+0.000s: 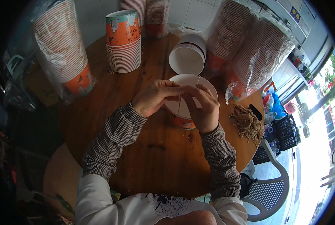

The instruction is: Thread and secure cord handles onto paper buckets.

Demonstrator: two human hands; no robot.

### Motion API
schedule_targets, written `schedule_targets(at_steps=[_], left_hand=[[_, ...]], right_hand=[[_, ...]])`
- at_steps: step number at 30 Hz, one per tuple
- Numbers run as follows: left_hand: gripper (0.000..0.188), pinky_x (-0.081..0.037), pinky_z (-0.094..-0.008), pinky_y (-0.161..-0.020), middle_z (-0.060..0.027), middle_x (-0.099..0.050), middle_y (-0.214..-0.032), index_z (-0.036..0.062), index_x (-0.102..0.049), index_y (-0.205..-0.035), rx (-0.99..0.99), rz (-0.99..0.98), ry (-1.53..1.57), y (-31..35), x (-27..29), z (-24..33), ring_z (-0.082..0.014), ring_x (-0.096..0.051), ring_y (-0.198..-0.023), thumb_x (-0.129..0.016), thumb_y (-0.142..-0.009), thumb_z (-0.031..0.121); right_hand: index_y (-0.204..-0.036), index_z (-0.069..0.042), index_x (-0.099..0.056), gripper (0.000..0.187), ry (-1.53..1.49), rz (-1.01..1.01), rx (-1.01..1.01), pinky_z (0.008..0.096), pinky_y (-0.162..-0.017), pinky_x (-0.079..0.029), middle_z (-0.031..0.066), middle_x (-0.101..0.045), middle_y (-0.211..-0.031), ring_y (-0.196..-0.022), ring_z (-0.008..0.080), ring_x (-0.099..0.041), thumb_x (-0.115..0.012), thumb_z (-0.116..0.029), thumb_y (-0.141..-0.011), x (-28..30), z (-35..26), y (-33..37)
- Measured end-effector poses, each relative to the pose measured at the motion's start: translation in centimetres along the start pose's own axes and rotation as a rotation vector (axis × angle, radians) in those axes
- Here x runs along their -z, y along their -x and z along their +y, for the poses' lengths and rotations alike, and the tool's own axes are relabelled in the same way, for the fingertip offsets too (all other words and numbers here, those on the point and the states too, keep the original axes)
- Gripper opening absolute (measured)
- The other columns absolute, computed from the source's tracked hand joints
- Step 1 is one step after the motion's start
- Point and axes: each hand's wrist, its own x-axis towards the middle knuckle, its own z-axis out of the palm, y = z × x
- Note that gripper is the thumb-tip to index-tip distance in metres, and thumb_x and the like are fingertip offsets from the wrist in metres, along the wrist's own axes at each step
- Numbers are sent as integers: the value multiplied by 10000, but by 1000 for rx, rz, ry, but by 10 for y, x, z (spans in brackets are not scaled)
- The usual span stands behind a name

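An orange paper bucket [182,123] with a white inside stands upright in front of me, its mouth facing up. Over that mouth, my left hand [154,98] and my right hand [203,107] meet, fingertips pinched together. Between them runs a thin pale cord [179,107]; one end sticks up past my right fingers and another part hangs down across the bucket. My fingers hide the middle of the cord. Just beyond lie a few nested white-lined buckets [186,60] on their side, their open end toward me.
A stack of orange buckets [123,45] with cords hanging from it stands at the back left. Tall plastic-wrapped bucket stacks [60,41] flank the round wooden table [145,165]. Right of me lie a bundle of twine [248,122] and a dark phone-like object [255,111]; a grey plastic chair [268,193] stands beside.
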Motion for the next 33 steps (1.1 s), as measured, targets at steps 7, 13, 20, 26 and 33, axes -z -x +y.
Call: schedule_targets(at_steps=[7,13,20,26,33], left_hand=[[215,-474,-267,-860,-73,-652,-990,-37,-622,-1056,-90,-29,-52,-1,6,-4,-132,-613,-897,-587,-895,101],[254,-475,-269,-876,-89,-658,-975,-63,-611,-1070,-129,-18,-174,4,-8,2,-142,-613,-927,-615,-866,88],[252,-492,-245,-833,-64,-652,-994,-40,-614,-1067,-180,65,-405,5,-13,-3,-105,-609,-908,-649,-866,106],[208,-485,-243,-816,-40,-651,-947,-28,-621,-1030,-232,94,-491,4,-12,-6,-88,-597,-885,-643,-884,118],[179,-491,-249,-804,-40,-649,-946,-25,-620,-1011,-286,34,-685,5,-12,0,-82,-590,-903,-619,-901,117]], right_hand=[[-933,-43,-640,127,7,49,-49,393,-810,-525,80,-685,-831,-780,242,-671,-633,-7,-811,-2,-6,3],[-931,-8,-631,92,-416,57,-497,274,-655,-532,78,-683,-823,-739,155,-676,-648,-22,-842,-4,-1,9],[-925,14,-600,80,-304,39,-422,259,-629,-527,78,-673,-782,-730,145,-681,-622,1,-849,-4,-4,7],[-909,5,-587,56,-340,-28,-424,257,-579,-523,71,-663,-749,-678,137,-677,-604,7,-855,0,-1,5],[-970,-14,-482,44,-491,-56,-518,264,-570,-504,72,-628,-704,-618,126,-636,-500,-39,-937,0,4,8]])
